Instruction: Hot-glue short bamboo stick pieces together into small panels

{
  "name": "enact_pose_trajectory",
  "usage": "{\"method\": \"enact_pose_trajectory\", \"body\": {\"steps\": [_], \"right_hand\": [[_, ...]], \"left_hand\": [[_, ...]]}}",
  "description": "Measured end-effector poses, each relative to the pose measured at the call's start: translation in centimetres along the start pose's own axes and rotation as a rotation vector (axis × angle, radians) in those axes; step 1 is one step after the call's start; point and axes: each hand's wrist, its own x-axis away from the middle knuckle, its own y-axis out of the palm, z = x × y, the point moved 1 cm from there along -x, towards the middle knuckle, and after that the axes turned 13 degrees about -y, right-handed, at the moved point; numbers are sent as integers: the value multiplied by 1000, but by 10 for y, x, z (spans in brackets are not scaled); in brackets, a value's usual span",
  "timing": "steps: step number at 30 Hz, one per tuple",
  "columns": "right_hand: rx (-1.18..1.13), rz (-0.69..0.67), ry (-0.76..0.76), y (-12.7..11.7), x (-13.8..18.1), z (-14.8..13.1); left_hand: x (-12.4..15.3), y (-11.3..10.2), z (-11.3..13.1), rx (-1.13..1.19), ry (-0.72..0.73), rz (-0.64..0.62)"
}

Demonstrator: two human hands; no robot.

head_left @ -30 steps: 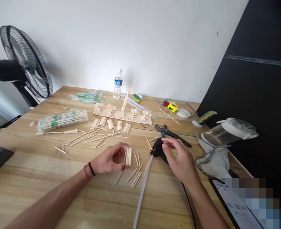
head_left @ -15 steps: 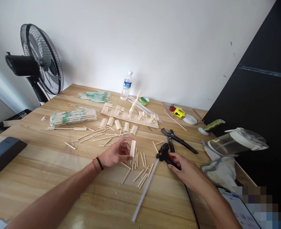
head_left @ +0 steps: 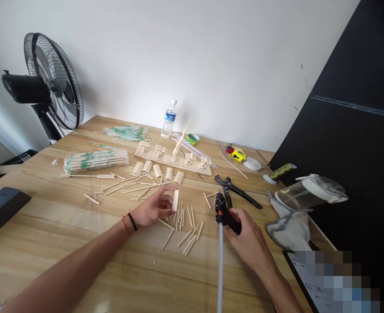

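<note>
Between the thumb and fingers of my left hand is a small panel of wooden sticks, held upright above the table. My right hand grips a black hot glue gun by its handle, and a long translucent glue stick sticks out of its back toward me. Short cut sticks lie scattered between the two hands. Beyond my left hand rest several finished stick panels in a row. Behind them lies a long stick-built base with small blocks and a raised piece standing on it.
Bundled wrapped sticks lie at the left, near a fan. A water bottle stands at the back. Black cutters, a yellow tape measure, a thread spool, a clear lidded jar and a tablet occupy the right side.
My right hand has turned the glue gun, so its nozzle points away from me and the glue stick hangs straight back. The panel in my left hand has turned slightly more edge-on.
</note>
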Motion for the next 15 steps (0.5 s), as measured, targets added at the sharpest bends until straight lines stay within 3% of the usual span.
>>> {"method": "enact_pose_trajectory", "body": {"steps": [4, 8, 15], "right_hand": [[-185, 91, 33, -3, -4, -23], [-443, 7, 96, 3, -11, -48], [-614, 117, -50, 26, -6, -73]], "left_hand": [[0, 0, 1, -13, 3, -9], [1, 1, 4, -35, 3, -29], [5, 5, 11, -44, -18, -42]]}}
